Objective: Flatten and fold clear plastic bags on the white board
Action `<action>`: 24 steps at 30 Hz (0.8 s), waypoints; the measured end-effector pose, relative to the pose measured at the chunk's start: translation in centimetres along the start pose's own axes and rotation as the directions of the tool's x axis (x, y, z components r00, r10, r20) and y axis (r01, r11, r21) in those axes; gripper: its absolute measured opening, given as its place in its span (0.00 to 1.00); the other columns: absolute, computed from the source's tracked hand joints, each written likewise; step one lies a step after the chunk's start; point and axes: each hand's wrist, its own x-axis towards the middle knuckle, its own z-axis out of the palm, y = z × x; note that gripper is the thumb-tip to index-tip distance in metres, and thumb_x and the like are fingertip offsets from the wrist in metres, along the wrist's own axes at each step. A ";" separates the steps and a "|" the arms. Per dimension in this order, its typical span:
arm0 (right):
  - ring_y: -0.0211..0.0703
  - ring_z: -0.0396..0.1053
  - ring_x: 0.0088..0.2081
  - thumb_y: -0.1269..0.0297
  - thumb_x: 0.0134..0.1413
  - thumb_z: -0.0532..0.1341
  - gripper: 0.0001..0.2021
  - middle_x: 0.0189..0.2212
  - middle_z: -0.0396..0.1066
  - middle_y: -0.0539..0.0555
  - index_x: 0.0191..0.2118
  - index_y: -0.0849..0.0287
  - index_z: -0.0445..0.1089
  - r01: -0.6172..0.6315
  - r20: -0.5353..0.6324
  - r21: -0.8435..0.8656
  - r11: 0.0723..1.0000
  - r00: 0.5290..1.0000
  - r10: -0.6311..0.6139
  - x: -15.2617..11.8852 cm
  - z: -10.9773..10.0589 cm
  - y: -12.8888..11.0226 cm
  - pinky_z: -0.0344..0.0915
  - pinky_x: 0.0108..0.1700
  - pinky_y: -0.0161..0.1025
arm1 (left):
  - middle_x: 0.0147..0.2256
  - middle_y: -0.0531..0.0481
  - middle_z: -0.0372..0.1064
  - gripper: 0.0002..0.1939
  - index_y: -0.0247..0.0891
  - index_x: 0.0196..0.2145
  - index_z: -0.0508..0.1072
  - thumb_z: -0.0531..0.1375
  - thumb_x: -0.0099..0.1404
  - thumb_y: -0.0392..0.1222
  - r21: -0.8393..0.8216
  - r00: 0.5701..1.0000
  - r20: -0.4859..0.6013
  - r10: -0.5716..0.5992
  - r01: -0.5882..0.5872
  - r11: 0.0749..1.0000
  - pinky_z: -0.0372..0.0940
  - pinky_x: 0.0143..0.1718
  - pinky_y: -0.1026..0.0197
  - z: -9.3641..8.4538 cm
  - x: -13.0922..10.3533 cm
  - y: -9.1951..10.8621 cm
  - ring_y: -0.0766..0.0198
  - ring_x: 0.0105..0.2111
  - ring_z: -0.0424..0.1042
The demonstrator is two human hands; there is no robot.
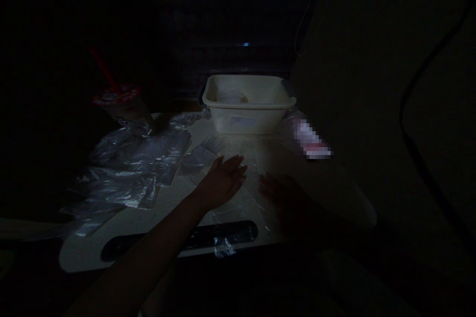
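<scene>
In dim light my left hand (223,182) lies flat, fingers stretched out, on a clear plastic bag (238,210) spread over the pale table (171,208). My right hand (280,190) is in deep shadow at the bag's right side, its fingers stretched toward the left hand. I see nothing held in either hand. Just beyond the left hand lie more flat clear plastic pieces (199,158). To the left is a heap of shiny clear plastic bags (137,158).
A cream plastic basin (245,120) with dark handles stands at the table's far side. Left of it is a cup (124,109) with a red lid and straw. A pixelated pink-white item (312,141) lies at right. A dark slot (238,233) runs near the front edge.
</scene>
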 end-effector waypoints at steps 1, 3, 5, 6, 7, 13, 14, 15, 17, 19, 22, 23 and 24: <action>0.48 0.37 0.57 0.52 0.51 0.44 0.28 0.56 0.44 0.59 0.55 0.62 0.45 -0.012 0.003 0.012 1.000 1.000 0.012 0.6 -0.3 0.3 0.36 0.52 0.51 | 0.53 0.42 0.51 0.18 0.36 0.47 0.59 0.42 0.62 0.42 0.000 1.000 -0.005 0.000 0.000 1.000 0.44 0.50 0.49 0.0 0.0 0.0 0.61 0.53 0.48; 0.47 0.36 0.57 0.51 0.51 0.43 0.29 0.56 0.42 0.59 0.56 0.64 0.43 -0.006 0.003 0.045 0.999 1.000 0.006 2.0 -0.7 0.9 0.34 0.53 0.51 | 0.53 0.41 0.51 0.18 0.36 0.47 0.60 0.42 0.62 0.41 0.001 1.000 -0.005 -0.003 0.003 1.000 0.44 0.50 0.49 0.0 0.1 0.0 0.61 0.53 0.48; 0.46 0.36 0.57 0.50 0.51 0.42 0.30 0.56 0.41 0.58 0.56 0.64 0.41 0.019 0.022 0.081 0.997 1.000 -0.021 3.0 -0.9 1.2 0.31 0.53 0.52 | 0.53 0.41 0.51 0.17 0.36 0.46 0.61 0.42 0.62 0.42 0.001 1.000 0.002 -0.008 0.008 1.000 0.44 0.49 0.48 0.0 0.1 0.0 0.60 0.53 0.48; 0.46 0.36 0.57 0.50 0.51 0.42 0.31 0.57 0.41 0.59 0.56 0.64 0.40 0.037 0.036 0.096 0.995 0.999 -0.040 3.3 -0.9 1.2 0.31 0.53 0.52 | 0.53 0.41 0.51 0.17 0.37 0.46 0.61 0.42 0.62 0.42 0.001 1.000 0.005 -0.011 0.011 1.000 0.44 0.49 0.48 0.0 0.1 0.0 0.60 0.53 0.48; 0.46 0.37 0.57 0.49 0.51 0.42 0.31 0.56 0.41 0.59 0.56 0.64 0.40 0.051 0.048 0.108 0.993 0.997 -0.057 3.4 -0.8 1.2 0.30 0.53 0.53 | 0.53 0.41 0.50 0.17 0.37 0.46 0.61 0.42 0.62 0.42 -0.001 1.000 0.007 -0.014 0.014 1.000 0.44 0.49 0.48 -0.1 0.0 0.0 0.60 0.53 0.48; 0.49 0.39 0.56 0.51 0.51 0.42 0.30 0.56 0.43 0.62 0.56 0.66 0.42 0.078 0.091 0.091 0.993 0.992 -0.086 1.7 -0.1 0.5 0.31 0.53 0.54 | 0.53 0.41 0.50 0.18 0.37 0.47 0.60 0.42 0.63 0.43 -0.007 1.000 0.001 -0.022 0.022 1.000 0.43 0.50 0.48 0.0 0.0 0.1 0.60 0.54 0.47; 0.49 0.39 0.56 0.51 0.51 0.42 0.30 0.55 0.44 0.62 0.56 0.66 0.43 0.075 0.091 0.079 0.994 0.992 -0.082 1.2 0.0 0.3 0.32 0.53 0.54 | 0.53 0.41 0.50 0.18 0.37 0.47 0.60 0.42 0.63 0.43 -0.008 1.000 -0.002 -0.022 0.022 1.000 0.43 0.50 0.48 0.0 0.0 0.1 0.60 0.54 0.47; 0.49 0.40 0.56 0.51 0.51 0.42 0.30 0.55 0.45 0.62 0.55 0.66 0.44 0.078 0.089 0.065 0.995 0.992 -0.084 0.8 0.2 0.1 0.33 0.53 0.54 | 0.53 0.41 0.50 0.18 0.37 0.47 0.60 0.42 0.62 0.43 -0.009 1.000 -0.005 -0.024 0.024 1.000 0.43 0.50 0.48 0.0 0.0 0.1 0.60 0.54 0.47; 0.49 0.42 0.55 0.52 0.52 0.42 0.28 0.54 0.47 0.61 0.55 0.66 0.46 0.093 0.082 0.036 0.995 0.992 -0.096 -0.1 0.6 -0.4 0.36 0.52 0.55 | 0.53 0.41 0.50 0.18 0.37 0.47 0.60 0.42 0.62 0.43 -0.012 1.000 -0.013 -0.027 0.027 1.000 0.43 0.50 0.48 0.1 -0.1 0.0 0.60 0.53 0.47; 0.49 0.43 0.55 0.54 0.52 0.42 0.27 0.54 0.49 0.61 0.54 0.65 0.46 0.110 0.068 0.000 0.994 0.992 -0.110 -1.0 1.1 -0.8 0.38 0.51 0.56 | 0.53 0.41 0.51 0.18 0.37 0.47 0.60 0.42 0.63 0.43 -0.017 1.000 -0.017 -0.026 0.026 1.000 0.43 0.50 0.49 0.0 -0.1 0.0 0.61 0.53 0.48; 0.49 0.45 0.54 0.58 0.53 0.43 0.24 0.53 0.50 0.60 0.54 0.63 0.49 0.104 0.046 -0.049 0.993 0.994 -0.101 -2.2 1.7 -1.7 0.40 0.51 0.57 | 0.53 0.41 0.51 0.18 0.37 0.47 0.60 0.42 0.63 0.43 -0.022 1.000 -0.013 -0.024 0.024 0.999 0.43 0.50 0.49 -0.1 0.0 0.0 0.60 0.53 0.48; 0.48 0.45 0.54 0.59 0.53 0.43 0.22 0.53 0.51 0.59 0.53 0.62 0.50 0.093 0.037 -0.058 0.994 0.995 -0.091 -2.5 1.8 -2.0 0.40 0.51 0.57 | 0.53 0.41 0.51 0.18 0.37 0.47 0.60 0.42 0.63 0.43 -0.020 1.000 -0.011 -0.024 0.024 1.000 0.43 0.50 0.49 -0.1 0.0 0.0 0.60 0.53 0.49; 0.48 0.46 0.54 0.60 0.53 0.43 0.21 0.53 0.53 0.58 0.53 0.61 0.51 0.080 0.029 -0.063 0.995 0.997 -0.078 -2.8 1.9 -2.4 0.40 0.51 0.57 | 0.53 0.41 0.51 0.18 0.37 0.47 0.60 0.42 0.62 0.43 -0.019 1.000 -0.010 -0.023 0.023 1.000 0.43 0.50 0.49 -0.1 0.0 0.0 0.60 0.53 0.48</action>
